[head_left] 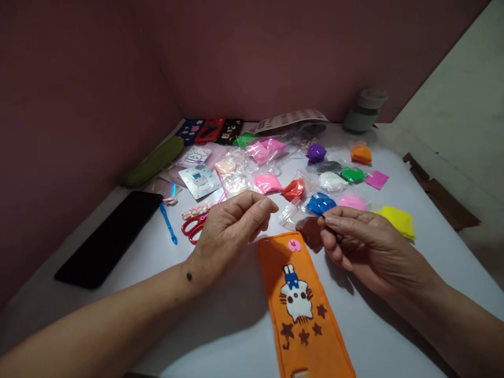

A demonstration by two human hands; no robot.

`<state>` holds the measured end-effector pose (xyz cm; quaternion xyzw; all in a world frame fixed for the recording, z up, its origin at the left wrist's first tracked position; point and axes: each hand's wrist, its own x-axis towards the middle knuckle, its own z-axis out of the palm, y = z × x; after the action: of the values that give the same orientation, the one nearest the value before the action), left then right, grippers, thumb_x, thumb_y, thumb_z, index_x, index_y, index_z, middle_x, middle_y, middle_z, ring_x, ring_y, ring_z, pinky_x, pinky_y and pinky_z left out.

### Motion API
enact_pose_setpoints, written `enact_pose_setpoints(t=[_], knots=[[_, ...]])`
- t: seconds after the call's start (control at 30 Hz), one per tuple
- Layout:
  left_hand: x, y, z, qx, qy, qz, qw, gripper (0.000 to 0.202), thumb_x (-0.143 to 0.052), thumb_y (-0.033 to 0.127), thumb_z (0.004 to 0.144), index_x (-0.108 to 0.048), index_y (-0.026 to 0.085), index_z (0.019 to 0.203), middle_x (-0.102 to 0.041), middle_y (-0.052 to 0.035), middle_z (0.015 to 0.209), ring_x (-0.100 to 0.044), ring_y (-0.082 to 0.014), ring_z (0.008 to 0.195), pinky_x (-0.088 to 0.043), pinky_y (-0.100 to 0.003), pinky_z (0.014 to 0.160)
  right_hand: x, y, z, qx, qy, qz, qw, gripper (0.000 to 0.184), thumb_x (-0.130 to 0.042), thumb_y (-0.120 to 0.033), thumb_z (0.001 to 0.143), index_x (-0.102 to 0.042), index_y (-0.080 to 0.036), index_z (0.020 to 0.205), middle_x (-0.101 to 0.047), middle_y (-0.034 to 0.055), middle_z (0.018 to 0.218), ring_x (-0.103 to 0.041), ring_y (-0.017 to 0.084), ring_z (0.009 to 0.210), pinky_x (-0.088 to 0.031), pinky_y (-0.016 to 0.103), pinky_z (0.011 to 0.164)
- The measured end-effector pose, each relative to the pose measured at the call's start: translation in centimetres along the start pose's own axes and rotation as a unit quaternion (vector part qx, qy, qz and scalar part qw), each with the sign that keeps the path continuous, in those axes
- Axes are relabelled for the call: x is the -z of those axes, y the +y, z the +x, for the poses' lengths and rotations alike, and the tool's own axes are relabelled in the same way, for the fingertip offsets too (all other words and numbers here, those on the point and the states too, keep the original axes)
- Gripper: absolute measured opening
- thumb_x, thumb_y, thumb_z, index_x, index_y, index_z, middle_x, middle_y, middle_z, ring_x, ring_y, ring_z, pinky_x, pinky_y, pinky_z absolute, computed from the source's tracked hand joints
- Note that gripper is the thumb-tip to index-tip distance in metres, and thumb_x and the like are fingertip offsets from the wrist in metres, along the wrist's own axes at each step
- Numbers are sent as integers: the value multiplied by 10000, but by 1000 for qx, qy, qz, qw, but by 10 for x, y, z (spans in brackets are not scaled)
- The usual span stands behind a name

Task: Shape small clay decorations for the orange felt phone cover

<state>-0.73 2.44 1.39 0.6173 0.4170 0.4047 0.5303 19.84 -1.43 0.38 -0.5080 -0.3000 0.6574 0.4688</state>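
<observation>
— So, what are the hands doing over the white table (394,325)?

— Both are hovering just above the top end of an orange felt strip (303,304), the one lying flat with a white cat figure and brown stars on it. The left hand (230,231) is curling in, thumb and forefinger meeting at the tips; whether anything is sitting between them, I cannot tell.

— And the right hand (362,244)?

— It is pinching a tiny dark bit (322,216) between thumb and forefinger, other fingers folding loosely under, right beside a brown clay packet (309,231).

— What is lying around them?

— Small bags of coloured clay: blue (319,203), red (294,189), pink (352,201), yellow (398,220). Red scissors (192,227) and a black phone (110,239) are sitting off to the left.
</observation>
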Motion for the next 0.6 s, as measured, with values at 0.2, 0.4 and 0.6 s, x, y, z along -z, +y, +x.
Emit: enact_pose_setpoints(t=[0.2,0.4,0.6], knots=[[1,-7,4,24,-21,-28,999,273,-489,393,926,-592,194,769,-374,37,569,-290,-91,495,-254,-241,459,0,4,1,-5,-15,-28,999,251,-747,-373,725,-625,-159,773,-572,-8,592,-474,42,460,-339,127,379],[-3,4,-11,3,-106,-3,994,426,-498,309,891,-384,182,501,-312,41,492,-274,-82,462,-238,-247,435,0,6,5,-12,-30,-65,997,317,-728,-434,722,-611,-156,820,-576,-2,598,-481,72,426,-371,183,372],[-19,-24,-58,-105,-175,76,976,344,-711,403,727,-527,223,498,-484,8,463,-511,-150,479,-426,-277,471,0,9,7,21,-16,-103,994,316,-717,-440,744,-593,-153,788,-624,38,660,-573,118,554,-433,216,482]])
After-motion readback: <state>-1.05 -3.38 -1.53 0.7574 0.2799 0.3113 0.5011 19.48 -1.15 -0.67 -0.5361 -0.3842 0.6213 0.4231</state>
